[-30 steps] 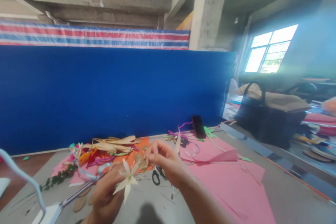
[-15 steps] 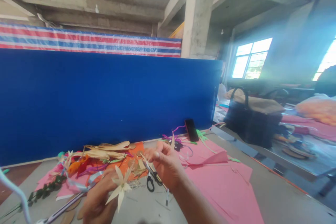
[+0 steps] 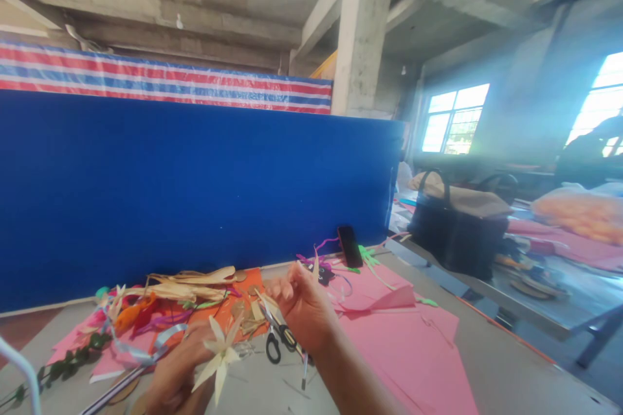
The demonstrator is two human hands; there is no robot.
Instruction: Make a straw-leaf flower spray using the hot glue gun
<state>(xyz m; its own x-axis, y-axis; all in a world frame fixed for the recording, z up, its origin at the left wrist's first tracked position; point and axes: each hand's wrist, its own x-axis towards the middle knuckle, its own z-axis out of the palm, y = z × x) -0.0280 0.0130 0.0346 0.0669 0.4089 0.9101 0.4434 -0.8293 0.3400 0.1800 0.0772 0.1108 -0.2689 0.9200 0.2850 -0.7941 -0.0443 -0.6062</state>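
- Here, our left hand (image 3: pixel 172 379) was closed round one pale, papery, star-shaped flower (image 3: pixel 219 355), low over the bench (image 3: pixel 491 356).
- Our right hand (image 3: pixel 296 305) was curled shut; its hold we could not tell.
- One pair of black-handled scissors (image 3: pixel 281 334) lay beneath.

Bright window (image 3: pixel 455 120) glare hazes right side; edges warped

Cream flower (image 3: pixel 217 358), pink paper (image 3: pixel 403 343), blue partition (image 3: pixel 195 188), black-handled scissors (image 3: pixel 275 340), black phone (image 3: pixel 349 246)
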